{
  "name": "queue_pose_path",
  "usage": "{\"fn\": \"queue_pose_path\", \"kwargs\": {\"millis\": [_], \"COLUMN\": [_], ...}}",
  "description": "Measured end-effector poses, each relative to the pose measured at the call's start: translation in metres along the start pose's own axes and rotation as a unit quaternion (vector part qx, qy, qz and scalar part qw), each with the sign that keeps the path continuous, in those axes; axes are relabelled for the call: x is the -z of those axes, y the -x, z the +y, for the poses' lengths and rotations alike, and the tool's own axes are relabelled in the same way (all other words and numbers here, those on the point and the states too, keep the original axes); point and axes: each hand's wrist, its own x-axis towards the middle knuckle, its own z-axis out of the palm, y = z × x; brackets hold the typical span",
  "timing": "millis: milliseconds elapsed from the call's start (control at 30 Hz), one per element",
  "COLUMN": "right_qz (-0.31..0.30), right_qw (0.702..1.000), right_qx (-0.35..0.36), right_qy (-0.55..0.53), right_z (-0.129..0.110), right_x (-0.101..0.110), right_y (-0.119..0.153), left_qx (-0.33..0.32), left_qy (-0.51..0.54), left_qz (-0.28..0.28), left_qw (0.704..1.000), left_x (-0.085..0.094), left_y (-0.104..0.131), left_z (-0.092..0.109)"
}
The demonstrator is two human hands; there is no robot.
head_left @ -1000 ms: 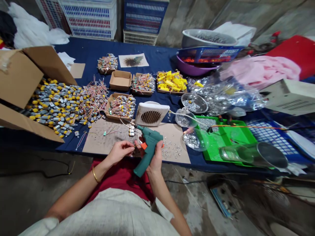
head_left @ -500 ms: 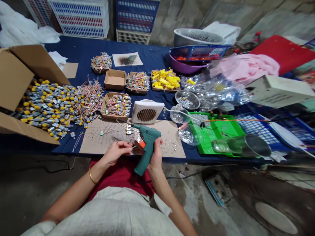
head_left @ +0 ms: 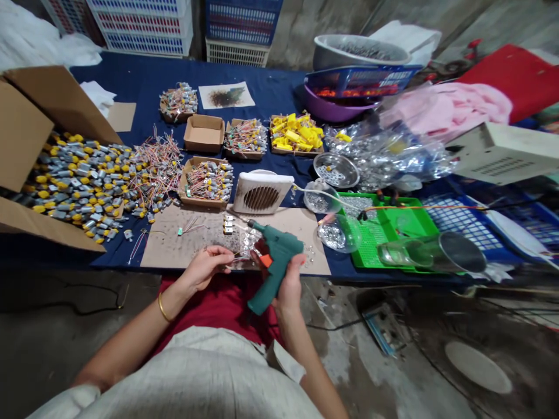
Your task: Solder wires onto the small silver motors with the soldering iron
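My right hand (head_left: 288, 285) is wrapped round a green soldering gun (head_left: 279, 256) with an orange trigger, its thin metal tip aimed up and left over a cardboard sheet (head_left: 166, 247). At the sheet's front edge my left hand (head_left: 212, 265) is closed in a pinch on thin wires (head_left: 240, 256). Several small motors (head_left: 227, 224) stand in a short column just beyond the hands. Left of them lies a small green circuit board with wires (head_left: 180, 231). Tiny shiny metal pieces (head_left: 251, 238) are scattered beneath the gun's tip.
A white-framed vent fan (head_left: 264, 193) stands behind the sheet. On the left, a big carton (head_left: 39, 224) spills yellow-and-grey motors (head_left: 87, 180). Small boxes of wired motors (head_left: 207, 180) sit behind. To the right are bowls of metal parts (head_left: 332, 233) and a green tray (head_left: 364, 256).
The soldering gun and my right hand have shifted right, drawing its tip away from the motors. My left hand keeps its pinch almost in place. The camera view has tilted slightly.
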Motion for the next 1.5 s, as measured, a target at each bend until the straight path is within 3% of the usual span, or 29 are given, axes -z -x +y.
{"fn": "queue_pose_path", "kwargs": {"millis": [133, 267, 433, 600, 733, 867, 1033, 1300, 1500], "right_qz": [0.0, 0.019, 0.015, 0.014, 0.016, 0.005, -0.006, -0.005, 0.024], "right_qw": [0.999, 0.997, 0.988, 0.987, 0.992, 0.997, 0.998, 0.992, 0.989], "right_qx": [-0.037, 0.004, 0.01, -0.022, -0.045, -0.07, -0.054, -0.043, -0.018], "right_qy": [-0.037, -0.073, -0.151, -0.156, -0.113, -0.023, 0.04, 0.12, 0.145], "right_z": [-0.024, -0.034, -0.028, -0.014, -0.002, 0.01, 0.019, 0.008, 0.014], "right_x": [0.012, -0.002, -0.02, -0.017, -0.007, 0.01, 0.024, 0.02, 0.013], "right_y": [-0.004, 0.004, 0.012, 0.015, 0.017, 0.019, 0.025, 0.036, 0.042], "left_qx": [-0.016, -0.055, -0.079, -0.075, -0.043, -0.015, 0.03, 0.069, 0.017], "left_qy": [-0.053, -0.112, -0.125, -0.071, -0.076, -0.121, -0.144, -0.187, -0.248], "left_qz": [-0.01, -0.014, -0.031, -0.029, -0.022, -0.063, -0.113, -0.143, -0.109], "left_qw": [0.998, 0.992, 0.988, 0.994, 0.996, 0.99, 0.983, 0.969, 0.963], "left_x": [-0.005, -0.014, -0.017, -0.014, -0.014, -0.017, -0.02, -0.018, -0.012], "left_y": [0.004, 0.005, 0.006, 0.006, 0.007, 0.01, 0.015, 0.015, 0.017], "left_z": [0.0, -0.003, -0.007, -0.005, -0.003, -0.003, -0.003, -0.01, -0.017]}}
